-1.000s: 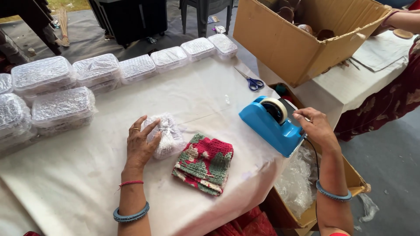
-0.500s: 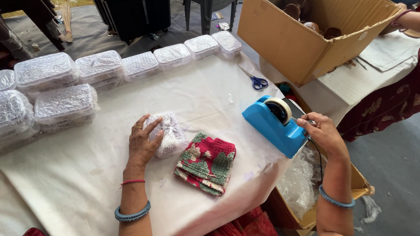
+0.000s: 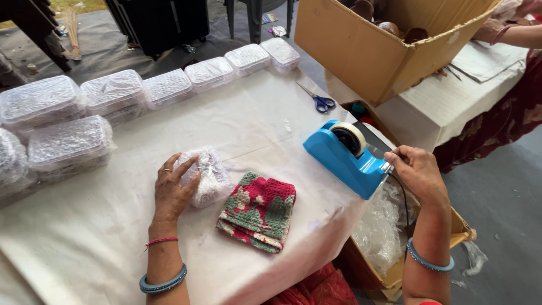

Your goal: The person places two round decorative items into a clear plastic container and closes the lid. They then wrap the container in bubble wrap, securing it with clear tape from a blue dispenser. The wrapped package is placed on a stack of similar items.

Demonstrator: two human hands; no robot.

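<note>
My left hand [image 3: 172, 189] rests on a small bundle wrapped in bubble wrap [image 3: 208, 176] and presses it to the white table cover [image 3: 254, 130]. Just right of the bundle lies a folded red, green and white crocheted cloth [image 3: 259, 211]. My right hand [image 3: 416, 170] pinches the tape end at the cutter of a blue tape dispenser [image 3: 344, 155], which stands at the table's right edge with a roll of clear tape in it.
Several clear plastic boxes wrapped in bubble wrap [image 3: 113, 93] line the table's far and left side. Blue-handled scissors [image 3: 319, 101] lie beyond the dispenser. A large open cardboard box [image 3: 372, 51] stands at the right rear, another person's arm [image 3: 516, 34] beside it. A carton of plastic wrap [image 3: 387, 231] sits below.
My right hand has shifted from beside the dispenser to its cutter end and now pinches the tape there. My left hand stays on the bundle.
</note>
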